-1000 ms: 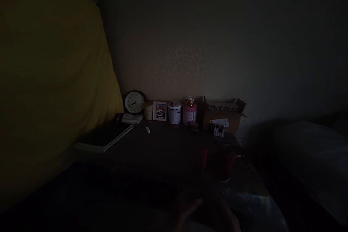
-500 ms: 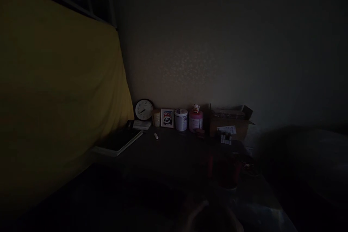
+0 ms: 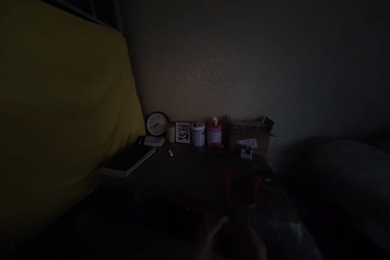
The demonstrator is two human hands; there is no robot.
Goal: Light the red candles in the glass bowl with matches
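The picture is very dark. At the bottom edge my left hand (image 3: 212, 231) and my right hand (image 3: 257, 241) show dimly, a short way apart. Deep shadow lies between them, so whether they hold anything cannot be made out. Just beyond the hands, a dark object with red sides (image 3: 228, 183) stands on the dark table (image 3: 189, 170); its kind is unclear. Most of my fingers are lost in the gloom.
Along the wall stand a round clock (image 3: 157, 125), a tan cup (image 3: 171, 134), a panda picture (image 3: 183, 133), a white tin (image 3: 198, 136), a pink tin (image 3: 214, 137) topped by a figurine (image 3: 213, 121), and an open cardboard box (image 3: 263, 142). A flat book-like object (image 3: 126, 173) lies left, beside a yellow curtain (image 3: 67, 89).
The whole view has shifted slightly, with the table things now a little further left. My hands sit slightly higher in the picture, still side by side.
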